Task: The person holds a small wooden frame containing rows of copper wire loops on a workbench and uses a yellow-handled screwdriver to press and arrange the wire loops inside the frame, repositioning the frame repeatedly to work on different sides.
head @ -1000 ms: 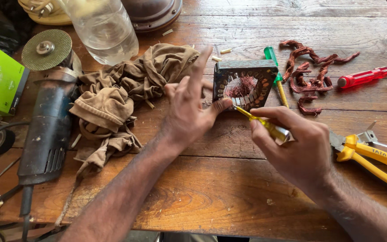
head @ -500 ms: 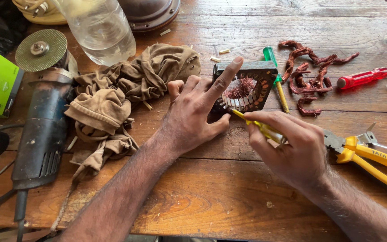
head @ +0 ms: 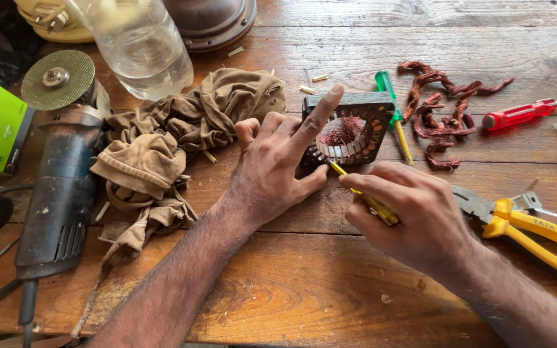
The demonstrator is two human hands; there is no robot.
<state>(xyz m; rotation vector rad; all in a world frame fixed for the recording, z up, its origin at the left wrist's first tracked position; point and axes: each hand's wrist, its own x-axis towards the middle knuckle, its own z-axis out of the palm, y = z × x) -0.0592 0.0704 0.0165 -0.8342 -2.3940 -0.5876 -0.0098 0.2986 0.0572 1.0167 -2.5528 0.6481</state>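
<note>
Copper winding shows reddish inside the square motor stator, which lies flat on the wooden tabletop under the fingertips of the left hand. That hand is spread open and pressed down, index finger reaching across the frame's top edge and thumb braced against its near side. The right hand is closed around a yellow-handled tool whose tip meets the stator's near rim, just beside the left thumb. To do this prying well, I judge the left hand should pin the frame firmly while the tip works in short, shallow strokes directed away from the thumb. Pulled copper strands lie beyond the right hand; yellow pliers rest just to its right.
</note>
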